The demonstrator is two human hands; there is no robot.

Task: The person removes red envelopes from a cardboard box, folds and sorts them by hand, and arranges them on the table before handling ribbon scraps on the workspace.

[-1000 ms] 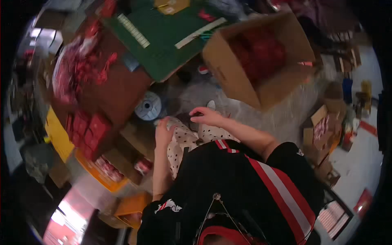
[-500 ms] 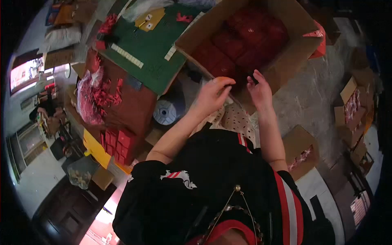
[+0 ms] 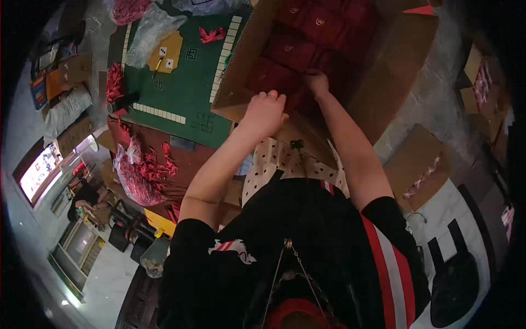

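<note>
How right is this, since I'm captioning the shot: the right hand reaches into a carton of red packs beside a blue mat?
The mat is green, not blue, as the head view shows; the right hand does reach into the carton of red packs.

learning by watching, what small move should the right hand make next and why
Probably lower the right hand onto a red box near its fingertips: it reaches inside the carton, while the left hand is at the near edge.

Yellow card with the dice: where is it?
In the head view, upper left, the yellow card lies on the green tabletop, beside crumpled clear plastic.
</note>
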